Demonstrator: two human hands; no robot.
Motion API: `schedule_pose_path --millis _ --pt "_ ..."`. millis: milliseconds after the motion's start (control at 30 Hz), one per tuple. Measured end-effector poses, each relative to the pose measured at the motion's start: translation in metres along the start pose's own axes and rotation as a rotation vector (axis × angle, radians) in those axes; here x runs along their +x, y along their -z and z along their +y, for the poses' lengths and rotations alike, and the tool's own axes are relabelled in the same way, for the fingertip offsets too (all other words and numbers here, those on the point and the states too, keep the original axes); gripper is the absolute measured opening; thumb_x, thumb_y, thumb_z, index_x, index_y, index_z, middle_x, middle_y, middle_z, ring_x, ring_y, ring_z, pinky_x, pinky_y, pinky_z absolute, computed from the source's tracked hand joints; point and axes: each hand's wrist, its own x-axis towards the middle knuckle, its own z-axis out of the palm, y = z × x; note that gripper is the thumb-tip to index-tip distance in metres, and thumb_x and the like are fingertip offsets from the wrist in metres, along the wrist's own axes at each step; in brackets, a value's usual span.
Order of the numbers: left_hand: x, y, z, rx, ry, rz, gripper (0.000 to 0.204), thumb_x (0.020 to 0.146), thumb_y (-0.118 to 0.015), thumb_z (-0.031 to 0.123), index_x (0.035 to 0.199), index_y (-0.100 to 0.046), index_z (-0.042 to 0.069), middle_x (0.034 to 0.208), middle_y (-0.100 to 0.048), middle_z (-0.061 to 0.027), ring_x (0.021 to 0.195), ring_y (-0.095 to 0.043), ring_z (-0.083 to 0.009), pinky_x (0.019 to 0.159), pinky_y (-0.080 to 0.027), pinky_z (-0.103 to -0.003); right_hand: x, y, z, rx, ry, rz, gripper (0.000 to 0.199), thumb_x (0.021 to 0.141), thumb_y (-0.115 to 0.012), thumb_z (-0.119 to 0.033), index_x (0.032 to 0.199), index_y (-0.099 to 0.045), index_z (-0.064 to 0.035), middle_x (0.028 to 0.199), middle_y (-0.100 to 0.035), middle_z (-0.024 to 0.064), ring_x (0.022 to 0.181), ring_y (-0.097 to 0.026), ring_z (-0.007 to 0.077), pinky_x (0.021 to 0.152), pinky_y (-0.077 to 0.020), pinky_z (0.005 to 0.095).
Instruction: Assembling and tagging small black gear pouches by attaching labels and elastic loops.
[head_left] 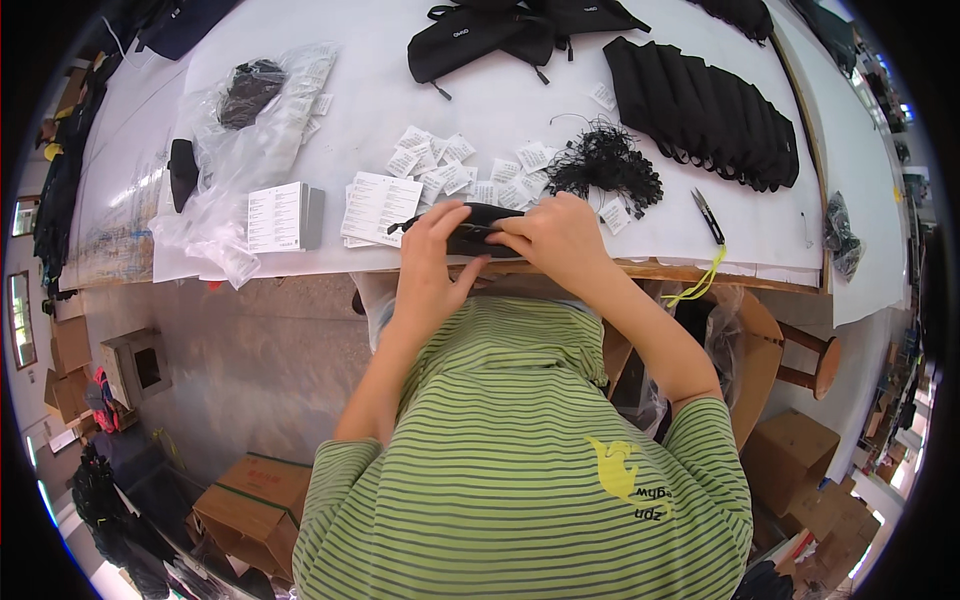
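A small black zippered pouch (480, 216) is held at the near edge of the white table, right in front of me. My left hand (433, 252) grips its left end, thumb below and fingers over the top. My right hand (555, 235) pinches the pouch's right part, fingers bent at its opening. Just left of the pouch lies a stack of white printed cards (372, 208). Beyond it, small white labels (437, 158) are scattered. A tangle of black cords (606, 170) sits past my right hand.
Finished-looking black pouches lie in an overlapping row (700, 115) at the right, with more black pouches (480, 42) at the back. Snips (709, 217) with a yellow cord lie near the right front edge. A card block (285, 217) and clear plastic bags (215, 180) occupy the left.
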Motion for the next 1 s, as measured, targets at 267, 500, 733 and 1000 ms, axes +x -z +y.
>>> schedule_pose_path --millis 267,500,733,1000 --pt "0.010 0.005 -0.012 0.272 -0.173 -0.231 0.021 0.074 -0.069 0.013 0.094 -0.064 0.011 0.081 -0.059 0.0003 0.081 -0.054 -0.0183 0.079 -0.036 -0.033 -0.003 0.017 0.009 0.005 0.114 -0.112 0.025 0.070 -0.073 -0.038 0.080 -0.069 -0.0161 0.050 -0.054 0.0058 0.049 -0.052 0.0215 0.054 -0.0394 0.0329" --pt "0.049 0.015 0.000 -0.188 0.256 -0.334 0.012 0.080 -0.067 0.016 0.086 -0.062 0.007 0.075 -0.057 -0.0054 0.077 -0.053 -0.0225 0.073 -0.040 -0.034 -0.012 0.012 0.017 0.069 0.014 -0.121 0.016 0.070 -0.074 -0.030 0.077 -0.069 -0.0165 0.050 -0.052 0.0052 0.051 -0.054 0.0250 0.051 -0.0421 0.0363" --pt "0.091 0.007 -0.068 0.382 0.223 -0.409 0.029 0.072 -0.074 0.024 0.089 -0.059 0.006 0.087 -0.057 -0.0094 0.091 -0.054 -0.0261 0.079 -0.045 -0.036 -0.014 0.014 0.011 0.086 0.067 -0.110 0.013 0.071 -0.074 -0.027 0.078 -0.069 -0.0171 0.051 -0.053 0.0051 0.052 -0.054 0.0245 0.050 -0.0414 0.0360" --pt "0.092 0.002 -0.064 0.301 0.112 -0.296 0.024 0.071 -0.073 0.015 0.085 -0.056 0.006 0.084 -0.057 -0.0062 0.083 -0.055 -0.0244 0.073 -0.045 -0.035 -0.014 0.011 0.011 0.100 0.024 -0.100 0.014 0.072 -0.074 -0.027 0.077 -0.068 -0.0167 0.050 -0.052 0.0055 0.051 -0.054 0.0251 0.049 -0.0414 0.0366"
